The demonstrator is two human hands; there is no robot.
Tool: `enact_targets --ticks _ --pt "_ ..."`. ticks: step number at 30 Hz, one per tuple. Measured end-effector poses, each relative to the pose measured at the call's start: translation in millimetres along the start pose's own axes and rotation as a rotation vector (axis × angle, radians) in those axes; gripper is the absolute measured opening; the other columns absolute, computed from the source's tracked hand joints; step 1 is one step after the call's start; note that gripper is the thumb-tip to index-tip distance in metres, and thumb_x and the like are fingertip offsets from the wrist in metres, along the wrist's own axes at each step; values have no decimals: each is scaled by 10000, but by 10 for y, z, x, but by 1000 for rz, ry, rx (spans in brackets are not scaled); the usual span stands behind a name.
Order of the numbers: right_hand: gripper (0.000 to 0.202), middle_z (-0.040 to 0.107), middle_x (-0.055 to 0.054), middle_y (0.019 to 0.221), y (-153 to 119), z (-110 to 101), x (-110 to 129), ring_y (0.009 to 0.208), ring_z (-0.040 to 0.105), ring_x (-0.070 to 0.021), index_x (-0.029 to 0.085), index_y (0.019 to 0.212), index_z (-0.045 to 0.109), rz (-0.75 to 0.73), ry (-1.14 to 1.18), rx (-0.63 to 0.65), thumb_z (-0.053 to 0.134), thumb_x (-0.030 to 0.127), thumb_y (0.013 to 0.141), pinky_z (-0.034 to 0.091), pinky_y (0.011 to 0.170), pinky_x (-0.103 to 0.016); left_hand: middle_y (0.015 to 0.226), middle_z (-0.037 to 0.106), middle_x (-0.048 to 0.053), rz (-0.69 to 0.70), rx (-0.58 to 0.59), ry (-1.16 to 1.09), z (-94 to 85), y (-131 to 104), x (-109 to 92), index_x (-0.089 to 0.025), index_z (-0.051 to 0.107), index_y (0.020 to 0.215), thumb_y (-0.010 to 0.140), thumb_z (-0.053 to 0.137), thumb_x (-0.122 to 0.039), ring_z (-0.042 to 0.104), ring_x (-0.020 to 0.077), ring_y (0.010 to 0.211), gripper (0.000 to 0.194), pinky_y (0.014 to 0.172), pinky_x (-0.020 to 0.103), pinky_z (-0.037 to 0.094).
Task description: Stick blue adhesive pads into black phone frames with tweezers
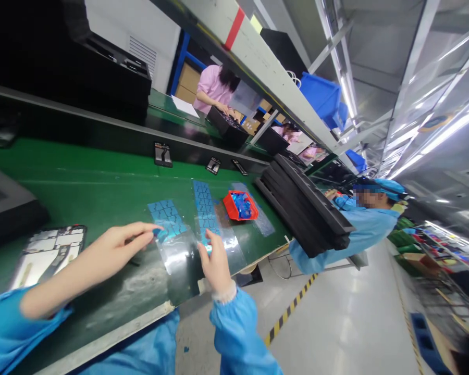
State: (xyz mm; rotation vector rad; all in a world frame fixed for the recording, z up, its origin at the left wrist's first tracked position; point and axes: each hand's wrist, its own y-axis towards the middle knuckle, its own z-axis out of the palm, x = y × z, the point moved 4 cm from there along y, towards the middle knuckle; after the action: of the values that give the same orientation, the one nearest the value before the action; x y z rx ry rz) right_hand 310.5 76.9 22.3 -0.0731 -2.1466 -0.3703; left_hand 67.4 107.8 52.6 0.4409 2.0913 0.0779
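Blue rectangular film pieces [204, 198] sit mostly unpeeled beside the square red plastic tray [240, 217], left hand [119, 250] pinching one seemingly freed, right hand [217, 264] narrowly open.

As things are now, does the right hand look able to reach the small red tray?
Probably yes: the right hand is just on the near side of the red tray, and only flat film sheets seem to lie between them.
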Motion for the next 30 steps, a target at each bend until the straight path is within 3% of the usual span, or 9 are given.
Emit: enact_targets --ticks 3,5,11,14,19,23,25,27,30 --pt "205 700 -63 895 -428 12 374 771 646 -171 204 1004 690 -17 74 76 576 314 875 531 691 -274 964 799 6 -210 169 -221 -85 -249 99 -318 788 954 744 547 -661 750 233 863 470 755 258 594" --pt "171 686 -30 786 -677 162 603 669 624 -138 205 956 702 18 204 135 605 305 856 506 601 -226 951 800 9 -307 191 -289 -127 -408 132 -341 797 915 695 594 -671 733 272 954 446 851 311 575" --pt "214 622 0 637 -817 778 871 527 527 -103 172 846 695 265 490 203 712 329 701 445 497 -205 868 800 6 -258 195 -289 -235 -633 191 -357 800 878 736 566 -661 754 273 839 409 749 319 603" --pt "159 590 6 576 -777 943 921 495 492 -101 173 743 674 264 480 240 660 331 732 415 482 -217 873 799 -11 -226 137 -249 -270 -714 245 -355 791 877 777 539 -635 755 240 812 390 739 263 595" --pt "164 590 0 573 -852 1162 973 491 469 -101 170 672 660 254 474 352 633 319 735 395 487 -226 821 783 -17 -228 -119 -104 -324 -979 361 -300 726 789 851 454 -594 745 188 765 406 675 187 578" --pt "178 617 -15 587 -846 1297 883 539 535 -138 179 655 671 208 362 326 607 288 780 438 522 -251 1156 744 47 -298 -249 198 -496 -1210 717 -261 583 1252 891 376 -569 721 264 1006 518 811 325 601" --pt "201 693 -60 727 -806 1360 862 701 630 -197 180 766 717 70 245 293 558 272 848 516 662 -311 1312 650 154 -349 -302 401 -589 -1277 926 -164 409 1418 882 347 -599 611 374 1198 694 954 508 538" --pt "287 722 -122 1035 -799 1452 887 998 645 -275 163 1082 709 -119 111 304 504 234 894 507 900 -428 1357 580 262 -307 -289 517 -579 -1288 1045 -58 481 1336 846 369 -637 463 470 1318 767 1069 630 395" --pt "576 542 -173 1398 -870 1609 924 1293 496 -330 125 1463 406 -280 6 384 481 173 894 394 1071 -537 1336 580 298 -278 -274 499 -457 -1281 1072 -82 610 1135 829 376 -656 418 494 1342 691 1070 678 360"
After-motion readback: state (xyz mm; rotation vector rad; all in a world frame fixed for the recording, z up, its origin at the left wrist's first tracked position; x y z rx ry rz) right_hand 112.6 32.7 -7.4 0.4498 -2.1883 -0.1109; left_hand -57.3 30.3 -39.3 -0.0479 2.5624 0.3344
